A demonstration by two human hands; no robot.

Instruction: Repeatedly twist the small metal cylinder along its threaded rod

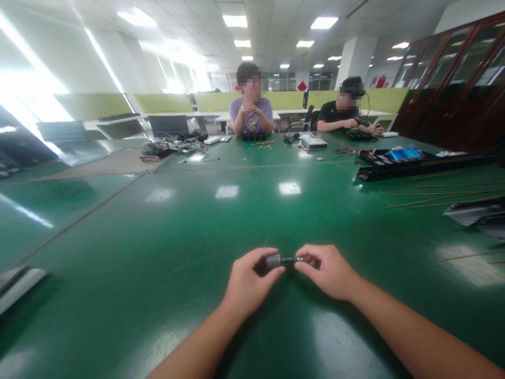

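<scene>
My left hand [254, 279] grips the grey cylindrical end of a small tool-like piece [273, 260] between thumb and fingers. A thin dark shaft [290, 259] runs from that cylinder to the right. Its far tip is pinched by the thumb and fingers of my right hand [325, 271], which partly hide it. The piece lies roughly level, just above the green tabletop [189, 310]. Its exact kind is too small and blurred to tell.
Two people [252, 113] sit across the table. Before them lie small scattered pieces [264, 143], a white box [314, 142] and a heap of cables and parts [158, 149]. To the right are a long black rail [410, 168] and several thin rods [442, 195].
</scene>
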